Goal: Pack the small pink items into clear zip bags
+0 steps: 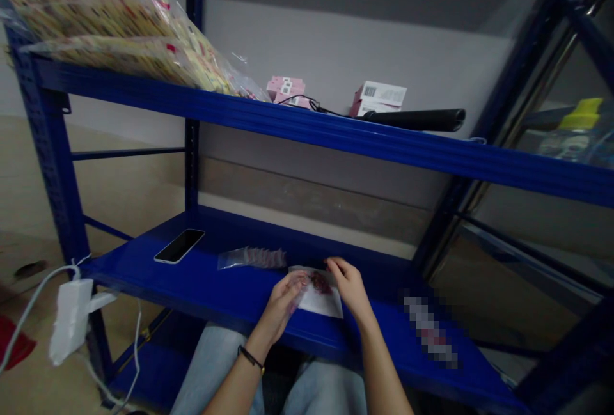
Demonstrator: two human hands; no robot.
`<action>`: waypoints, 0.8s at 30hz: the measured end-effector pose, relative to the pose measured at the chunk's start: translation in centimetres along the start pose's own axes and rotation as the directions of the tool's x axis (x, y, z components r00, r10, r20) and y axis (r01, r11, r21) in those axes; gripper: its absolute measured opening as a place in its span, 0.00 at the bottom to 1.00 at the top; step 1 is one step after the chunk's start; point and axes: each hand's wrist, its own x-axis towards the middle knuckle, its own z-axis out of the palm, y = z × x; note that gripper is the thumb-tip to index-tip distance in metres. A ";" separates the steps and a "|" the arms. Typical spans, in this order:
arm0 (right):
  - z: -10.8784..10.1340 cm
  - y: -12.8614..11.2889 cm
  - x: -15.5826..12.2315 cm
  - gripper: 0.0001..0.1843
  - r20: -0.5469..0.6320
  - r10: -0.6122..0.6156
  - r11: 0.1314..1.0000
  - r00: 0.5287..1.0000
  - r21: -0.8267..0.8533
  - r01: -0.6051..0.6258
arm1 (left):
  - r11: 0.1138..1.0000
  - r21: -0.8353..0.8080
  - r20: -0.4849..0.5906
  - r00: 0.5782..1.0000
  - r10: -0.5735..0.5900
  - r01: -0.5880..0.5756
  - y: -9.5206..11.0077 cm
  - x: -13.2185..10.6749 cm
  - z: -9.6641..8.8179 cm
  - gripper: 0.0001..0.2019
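On the lower blue shelf lies a white sheet or flat bag [319, 304] with small dark reddish pieces [320, 282] on or in it; I cannot tell which. My left hand [283, 297] is closed at its left side around a crinkled clear plastic packet [298, 298], partly hidden by the fingers. At the upper right corner, my right hand [348, 284] has its fingers curled into a pinch, and what they hold is too small to make out. Just left of the hands is a row of overlapping small clear packets [263, 258].
A phone [180, 246] lies on the lower shelf [215, 229], left. A blurred-out item [430, 330] lies right. Above, the upper shelf [288, 122] bears bagged yellow packets [115, 31], pink boxes [286, 90], white boxes [381, 95] and a black rod [417, 119]. A white power strip [71, 319] hangs at left.
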 end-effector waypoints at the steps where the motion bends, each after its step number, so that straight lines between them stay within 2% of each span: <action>1: -0.1 1.3 -0.3 0.17 0.002 0.018 0.999 1.000 -0.044 -0.018 | 1.000 -0.018 -0.004 1.000 -0.001 0.001 -0.1 0.0 -0.1 0.19; 4: 0.1 4.0 -1.7 0.14 0.105 0.010 0.977 0.994 -0.212 0.013 | 0.998 -0.062 -0.008 1.000 0.008 -0.008 -0.2 0.0 -0.2 0.19; 6: 0.6 4.7 -2.6 0.13 0.160 -0.012 0.959 0.987 -0.279 0.057 | 0.998 -0.064 -0.013 1.000 0.000 -0.001 -0.3 0.0 -0.3 0.18; 9: 1.2 4.4 -3.2 0.12 0.197 -0.050 0.928 0.979 -0.353 0.118 | 0.999 -0.047 -0.012 1.000 -0.023 0.022 -0.5 0.0 -0.4 0.18; 14: 1.2 3.7 -2.4 0.11 0.273 -0.073 0.869 0.959 -0.454 0.195 | 0.999 -0.039 -0.003 0.999 -0.035 0.035 -0.3 -0.1 -0.4 0.17; 20: 1.1 4.2 -2.0 0.11 0.303 -0.110 0.875 0.947 -0.422 0.237 | 0.999 -0.047 -0.018 1.000 -0.024 0.023 0.0 -0.1 -0.1 0.18; 24: 0.5 2.6 -1.5 0.12 0.167 -0.138 0.966 0.976 -0.196 0.170 | 0.998 -0.054 -0.024 1.000 -0.014 0.013 -0.1 -0.1 0.0 0.19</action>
